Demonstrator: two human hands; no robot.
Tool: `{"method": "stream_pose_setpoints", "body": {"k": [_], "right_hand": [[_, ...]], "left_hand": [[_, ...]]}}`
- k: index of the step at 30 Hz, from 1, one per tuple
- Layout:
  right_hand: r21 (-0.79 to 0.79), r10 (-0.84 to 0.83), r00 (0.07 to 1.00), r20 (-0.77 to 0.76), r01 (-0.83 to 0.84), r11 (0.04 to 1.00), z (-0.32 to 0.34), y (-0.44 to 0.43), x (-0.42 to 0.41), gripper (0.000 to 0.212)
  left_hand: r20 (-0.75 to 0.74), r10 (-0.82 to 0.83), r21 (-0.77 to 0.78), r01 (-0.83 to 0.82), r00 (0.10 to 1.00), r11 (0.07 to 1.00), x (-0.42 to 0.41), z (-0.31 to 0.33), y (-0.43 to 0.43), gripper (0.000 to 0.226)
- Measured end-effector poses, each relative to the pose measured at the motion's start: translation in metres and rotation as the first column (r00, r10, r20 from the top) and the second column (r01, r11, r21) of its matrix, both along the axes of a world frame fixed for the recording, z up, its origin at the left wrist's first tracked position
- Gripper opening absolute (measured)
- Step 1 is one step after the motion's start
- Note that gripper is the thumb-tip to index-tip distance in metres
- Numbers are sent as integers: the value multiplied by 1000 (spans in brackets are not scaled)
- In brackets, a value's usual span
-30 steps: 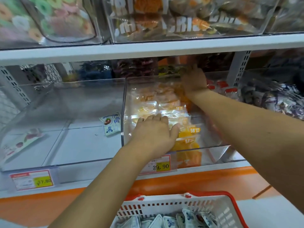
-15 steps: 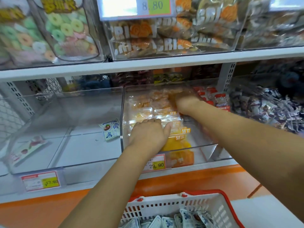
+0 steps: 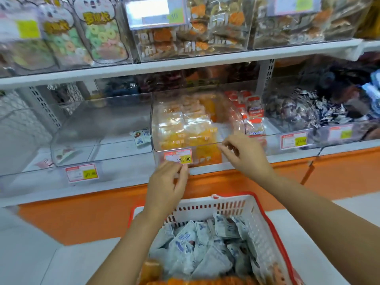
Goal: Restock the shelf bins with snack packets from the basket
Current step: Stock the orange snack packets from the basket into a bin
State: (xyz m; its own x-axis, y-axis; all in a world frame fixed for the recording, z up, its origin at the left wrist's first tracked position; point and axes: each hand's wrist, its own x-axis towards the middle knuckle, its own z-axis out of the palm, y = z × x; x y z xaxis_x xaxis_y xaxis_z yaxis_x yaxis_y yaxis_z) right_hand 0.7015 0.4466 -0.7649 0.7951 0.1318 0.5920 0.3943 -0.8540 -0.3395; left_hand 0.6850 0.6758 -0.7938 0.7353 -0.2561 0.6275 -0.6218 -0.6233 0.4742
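A white basket with a red rim [image 3: 265, 221] stands below me, holding several white-and-blue snack packets [image 3: 197, 245] and some orange ones at its near edge. On the lower shelf a clear bin [image 3: 230, 112] holds several orange and yellow packets [image 3: 185, 128]. My left hand [image 3: 166, 186] hovers in front of that bin's price tag with loosely curled fingers, holding nothing. My right hand [image 3: 244, 153] hangs at the bin's front right corner, fingers relaxed and empty. The clear bin to the left [image 3: 98, 118] holds just a couple of packets, one of them white and blue [image 3: 141, 137].
Further bins to the right hold red-topped packets [image 3: 253, 112] and dark wrapped sweets [image 3: 302, 112]. The upper shelf [image 3: 185, 65] carries bins of ring-shaped snacks and orange biscuits. An orange base panel [image 3: 82, 219] runs below the shelf edge.
Both hands have drawn back out of the orange-packet bin toward me; the left now hangs over the basket's far rim. My view has pulled back and down, showing more of the basket.
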Motion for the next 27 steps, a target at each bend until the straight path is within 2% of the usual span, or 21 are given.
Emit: {"method": "stream_pose_setpoints", "body": {"k": [2,4,6,7,9,10,11,14,16,19,21,27], "right_hand": [[18,-23,994,-107,25,1000,-14,-3,-21,13],[-81,-43,926,-374,13,997,-37,-4,-41,15],[-320,-151,746,-648,-87,943,-62,-6,-58,19],[-405,-206,644,-737,-177,897,-76,-7,-67,21],[-489,-278,520,-808,-328,808,-102,-10,-87,18],[-516,-308,500,-810,-357,778,-115,-12,-98,14],[-533,-340,476,-811,-364,764,-127,-13,-108,9],[-545,-402,401,-823,-361,757,-153,-12,-134,7],[-532,-398,390,-831,-344,774,-164,-13,-143,15],[-610,-462,446,-767,-283,740,-173,-10,-152,32],[-694,-518,498,-695,-276,665,-178,-8,-155,37],[-839,-621,565,-543,-334,429,-186,-1,-154,38]], "left_hand": [[-194,21,166,12,981,986,-19,-30,6,45],[-447,68,328,93,892,940,-33,-63,10,37],[-668,134,428,231,732,874,-49,-96,13,26],[-746,162,445,303,646,843,-59,-112,14,27],[-856,190,408,402,481,820,-80,-141,21,29],[-876,205,398,414,437,819,-90,-151,24,29],[-870,231,421,414,435,807,-98,-158,28,32],[-812,276,504,381,514,775,-106,-167,36,41],[-814,267,502,394,516,770,-105,-167,35,43],[-816,282,514,412,504,752,-102,-167,31,43],[-815,293,520,407,501,751,-100,-169,31,42],[-836,312,499,390,452,773,-97,-172,29,39]]}}
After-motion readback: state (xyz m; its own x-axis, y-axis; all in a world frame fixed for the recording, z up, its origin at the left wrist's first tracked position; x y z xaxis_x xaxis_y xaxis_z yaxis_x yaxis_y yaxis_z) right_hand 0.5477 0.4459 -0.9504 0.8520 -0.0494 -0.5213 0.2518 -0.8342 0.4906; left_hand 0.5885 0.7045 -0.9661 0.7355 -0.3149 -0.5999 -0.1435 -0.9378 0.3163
